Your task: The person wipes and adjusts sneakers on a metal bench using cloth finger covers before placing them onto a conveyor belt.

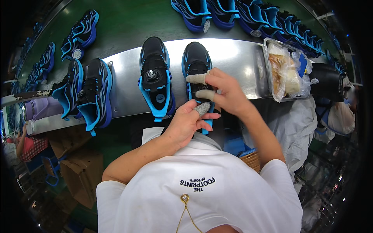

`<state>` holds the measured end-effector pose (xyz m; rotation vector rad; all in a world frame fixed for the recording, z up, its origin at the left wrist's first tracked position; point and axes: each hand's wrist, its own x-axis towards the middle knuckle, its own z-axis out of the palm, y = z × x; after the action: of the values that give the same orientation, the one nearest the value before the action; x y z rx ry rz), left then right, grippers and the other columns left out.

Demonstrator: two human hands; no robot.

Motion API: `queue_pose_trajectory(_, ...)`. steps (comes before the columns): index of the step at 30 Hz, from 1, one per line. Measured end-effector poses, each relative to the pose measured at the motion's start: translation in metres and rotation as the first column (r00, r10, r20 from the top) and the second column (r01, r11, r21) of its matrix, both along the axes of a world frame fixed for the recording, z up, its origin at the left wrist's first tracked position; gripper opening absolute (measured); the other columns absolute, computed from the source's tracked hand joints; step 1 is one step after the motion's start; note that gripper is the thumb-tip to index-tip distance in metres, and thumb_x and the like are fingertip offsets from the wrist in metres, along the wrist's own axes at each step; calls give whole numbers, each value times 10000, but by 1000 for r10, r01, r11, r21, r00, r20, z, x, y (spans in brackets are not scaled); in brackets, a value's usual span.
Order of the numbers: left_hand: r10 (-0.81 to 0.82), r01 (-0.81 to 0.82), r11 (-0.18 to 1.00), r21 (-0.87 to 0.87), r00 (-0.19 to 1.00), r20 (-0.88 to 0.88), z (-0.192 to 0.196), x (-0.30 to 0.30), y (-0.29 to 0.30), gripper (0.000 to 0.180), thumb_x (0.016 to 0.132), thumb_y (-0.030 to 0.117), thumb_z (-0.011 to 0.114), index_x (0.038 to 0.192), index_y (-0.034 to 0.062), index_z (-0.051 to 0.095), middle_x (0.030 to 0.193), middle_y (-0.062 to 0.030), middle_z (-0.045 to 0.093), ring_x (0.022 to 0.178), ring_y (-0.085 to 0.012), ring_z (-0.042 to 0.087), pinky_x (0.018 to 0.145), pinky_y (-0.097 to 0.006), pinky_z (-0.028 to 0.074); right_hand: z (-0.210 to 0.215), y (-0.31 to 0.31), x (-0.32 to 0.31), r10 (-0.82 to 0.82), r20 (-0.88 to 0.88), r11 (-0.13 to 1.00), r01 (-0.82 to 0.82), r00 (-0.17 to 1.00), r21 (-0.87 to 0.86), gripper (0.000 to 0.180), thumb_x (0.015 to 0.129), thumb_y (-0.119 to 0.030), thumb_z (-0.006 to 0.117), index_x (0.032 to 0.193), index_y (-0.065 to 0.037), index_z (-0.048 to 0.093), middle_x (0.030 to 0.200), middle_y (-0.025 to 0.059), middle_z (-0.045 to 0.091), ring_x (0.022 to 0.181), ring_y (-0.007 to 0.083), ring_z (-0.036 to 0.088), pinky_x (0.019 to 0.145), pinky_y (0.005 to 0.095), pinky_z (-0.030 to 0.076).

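Note:
A black shoe with bright blue trim (196, 54) stands toe-away at the metal table's near edge, its opening mostly covered by my hands. My right hand (227, 91) reaches over it from the right. Two of its fingers, in pale finger cots, lie straight and apart across the upper. My left hand (184, 122) is at the shoe's heel, fingers stretched and spread over the blue heel tab (207, 131). One left finger wears a grey cot. The matching shoe (155, 73) stands to the left, its round lace dial and the insole's round blue label showing.
Another pair of shoes (95, 89) stands farther left, beside a lilac bottle (42, 108). Rows of similar shoes (268, 19) line the green surface (132, 19) beyond. A clear tray (268, 68) of bagged items is at right. Cardboard boxes (81, 174) sit low at left.

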<state>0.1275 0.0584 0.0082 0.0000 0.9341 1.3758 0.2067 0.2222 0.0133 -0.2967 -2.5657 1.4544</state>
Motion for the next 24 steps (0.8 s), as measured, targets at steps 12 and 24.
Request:
queue_pose_trajectory(12, 11, -11, 1000, 3, 1000, 29, -2, -2, 1, 223, 1025, 116, 443, 1209, 1, 497, 1202, -124, 583, 1100, -274, 642, 650, -306, 570, -5, -11, 2, -135, 15, 971, 129, 991, 199, 556, 745, -90, 724, 1292, -140, 643, 842, 36, 547, 841, 172, 537, 759, 291, 446)
queue_pose_trajectory(24, -294, 285, 956, -72, 940, -173, 23, -31, -9, 242, 1003, 153, 499, 1178, 3, 572, 1105, -88, 639, 806, -127, 653, 634, -227, 499, -21, -11, 0, -256, -137, 963, 241, 957, -118, 503, 758, -167, 777, 1237, -85, 646, 898, 49, 583, 745, 167, 521, 703, 302, 447)
